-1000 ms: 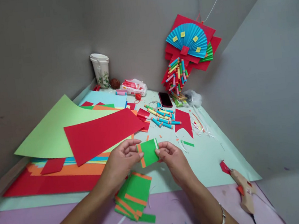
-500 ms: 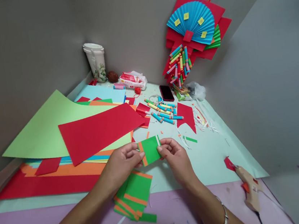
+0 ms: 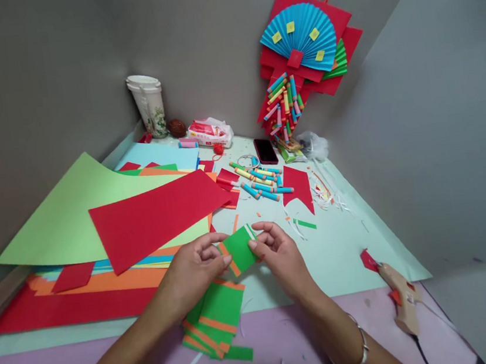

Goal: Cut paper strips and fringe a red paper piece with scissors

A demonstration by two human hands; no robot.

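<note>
Between my two hands is a small green paper piece with an orange strip along its left edge and a white strip near its right edge. My left hand pinches the orange-edged side between thumb and fingers. The white-striped side is gripped by my right hand, its thumb lying on the front near the strip. Just below, several green cards with orange bands lie in an overlapping stack at the near table edge. A narrow green offcut pokes out from under them.
Coloured sheets, topped by a red sheet, cover the left. Behind my hands lie small paper rolls and a phone. A hot glue gun rests at right. A red paper ornament with a blue fan hangs at the back.
The green paper piece has tilted, its right side rising slightly, while both hands keep hold of it. The whole view has shifted a little.
</note>
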